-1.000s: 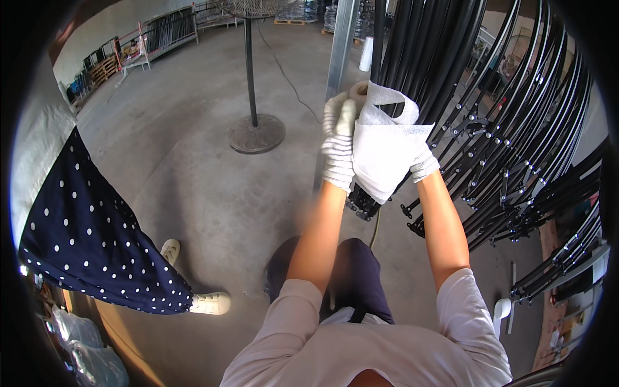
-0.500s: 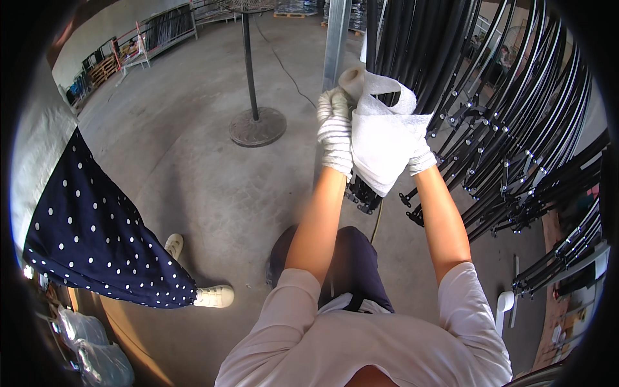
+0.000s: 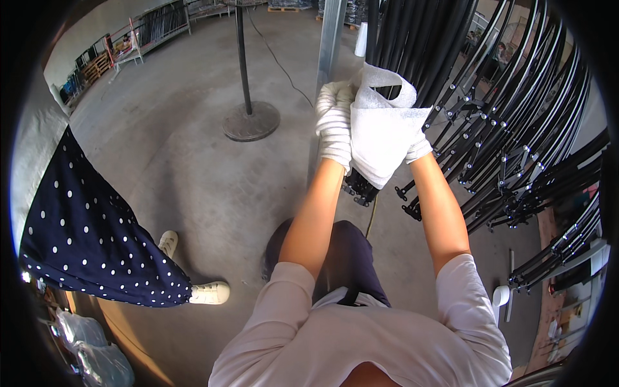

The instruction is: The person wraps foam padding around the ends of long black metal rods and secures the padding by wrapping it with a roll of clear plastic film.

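A sheet of white foam wrap is wound around the lower part of a bundle of black metal tubes. Its upper edge curls into a loose loop. My left hand, in a white striped knit glove, is closed at the wrap's left edge with fingers curled. My right hand, gloved alike, reaches behind the wrap's right side, so its fingers are hidden. Dark brackets at the tube ends stick out below the wrap.
More black tubes with hinged joints hang at the right. A grey metal post stands just beyond my left hand. A fan stand with a round base is farther left. Someone in a polka-dot skirt stands at the left.
My left hand has closed in further against the wrap; the roll's beige end beyond it is no longer visible. The whole view has shifted slightly. The wrap stays around the tubes.
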`<action>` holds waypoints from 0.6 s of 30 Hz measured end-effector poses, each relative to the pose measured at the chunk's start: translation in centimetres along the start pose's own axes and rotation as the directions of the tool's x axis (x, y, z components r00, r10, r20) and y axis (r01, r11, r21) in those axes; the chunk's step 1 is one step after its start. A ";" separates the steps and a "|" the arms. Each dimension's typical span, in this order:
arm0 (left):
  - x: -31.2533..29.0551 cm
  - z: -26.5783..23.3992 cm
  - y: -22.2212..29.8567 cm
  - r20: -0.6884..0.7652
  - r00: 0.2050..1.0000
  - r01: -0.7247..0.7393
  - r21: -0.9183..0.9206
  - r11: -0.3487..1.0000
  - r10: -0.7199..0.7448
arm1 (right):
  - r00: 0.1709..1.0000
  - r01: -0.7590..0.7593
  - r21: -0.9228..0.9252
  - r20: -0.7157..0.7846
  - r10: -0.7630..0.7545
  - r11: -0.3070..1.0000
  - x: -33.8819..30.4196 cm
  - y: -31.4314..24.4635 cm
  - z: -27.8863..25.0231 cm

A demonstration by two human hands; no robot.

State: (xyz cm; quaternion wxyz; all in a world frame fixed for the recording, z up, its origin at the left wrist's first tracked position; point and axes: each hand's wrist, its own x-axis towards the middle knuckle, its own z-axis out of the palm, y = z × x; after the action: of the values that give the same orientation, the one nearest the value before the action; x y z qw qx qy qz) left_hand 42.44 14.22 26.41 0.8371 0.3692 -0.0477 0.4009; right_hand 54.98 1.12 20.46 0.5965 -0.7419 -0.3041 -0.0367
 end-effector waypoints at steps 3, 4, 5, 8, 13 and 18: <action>0.3 0.0 -0.2 -0.057 0.994 0.088 -0.027 0.996 -0.090 | 0.996 0.040 -0.005 0.083 -0.039 0.999 -0.4 -1.0 -0.4; 0.4 -0.1 -0.2 -0.073 0.990 0.116 -0.051 0.992 -0.120 | 0.994 0.048 0.002 0.095 -0.048 0.999 -0.4 -1.4 -0.3; 0.5 -0.3 -0.3 -0.059 0.990 0.122 -0.075 0.990 -0.126 | 0.993 0.055 0.011 0.103 -0.056 0.998 -0.5 -1.8 -0.1; 0.5 -0.3 -0.4 -0.018 0.995 0.092 -0.119 0.989 -0.095 | 0.993 0.069 0.043 0.096 -0.072 0.997 -0.4 -2.8 0.2; 0.2 -1.4 -2.2 -0.018 0.978 -0.196 0.257 0.946 0.208 | 0.991 0.081 0.095 0.096 -0.090 0.992 0.8 -4.8 0.9; -0.5 0.3 -2.2 -0.163 0.977 -0.115 0.155 0.981 0.140 | 0.994 0.050 0.141 0.087 -0.063 0.989 0.2 -5.3 0.6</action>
State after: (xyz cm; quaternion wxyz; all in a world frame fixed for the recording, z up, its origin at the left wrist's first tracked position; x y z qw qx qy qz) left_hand 43.66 12.80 25.17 0.7814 0.3890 0.0307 0.4869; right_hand 52.28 2.33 24.97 0.6308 -0.6906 -0.3538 0.0013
